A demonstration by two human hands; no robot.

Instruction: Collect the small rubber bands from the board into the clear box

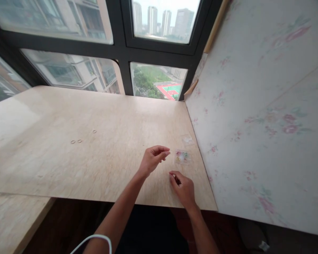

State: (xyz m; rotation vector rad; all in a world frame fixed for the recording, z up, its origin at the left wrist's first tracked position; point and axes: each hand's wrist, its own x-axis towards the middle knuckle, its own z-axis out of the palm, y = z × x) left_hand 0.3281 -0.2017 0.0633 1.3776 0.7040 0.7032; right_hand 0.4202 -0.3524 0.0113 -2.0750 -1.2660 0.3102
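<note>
Left hand: bare hand [153, 159], fingers pinched narrow beside the box; any held item too small to tell.
Right hand: bare hand [183, 186], fingertips together, contents unclear.
Box: clear plastic, coloured rings inside [182, 157], on beige marbled counter [116, 155].

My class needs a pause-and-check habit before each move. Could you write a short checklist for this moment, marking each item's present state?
1. Box flat on table, back from front edge: ok.
2. All rings together: not ok; three rings lie far left of it.
3. Clear piece beyond box, on table: ok.
4. Left hand off box: ok.
5. Right hand off box: ok.
6. Either grip holding something: cannot tell.
</note>
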